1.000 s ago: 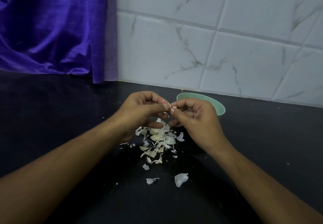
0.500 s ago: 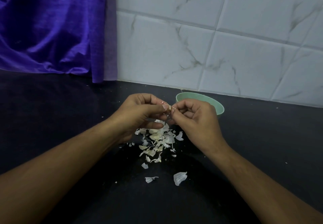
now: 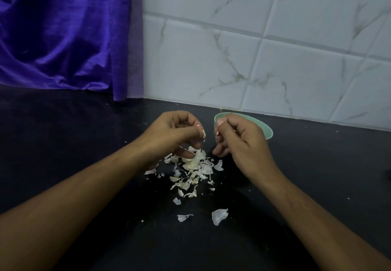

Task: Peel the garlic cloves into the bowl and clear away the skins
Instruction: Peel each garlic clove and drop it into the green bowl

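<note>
Left hand [image 3: 169, 137] pinches a pale garlic clove [image 3: 202, 133], right hand [image 3: 240, 144] a papery skin scrap [image 3: 216, 133], over scattered white skins [image 3: 195, 170] beside a mint-green bowl [image 3: 267, 131].

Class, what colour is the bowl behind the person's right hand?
Pale mint green. The head view shows the bowl best, its rim visible beyond the right hand.

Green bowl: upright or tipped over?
Upright: the green bowl sits rim-up, partly behind the right hand; its contents are hidden.
</note>
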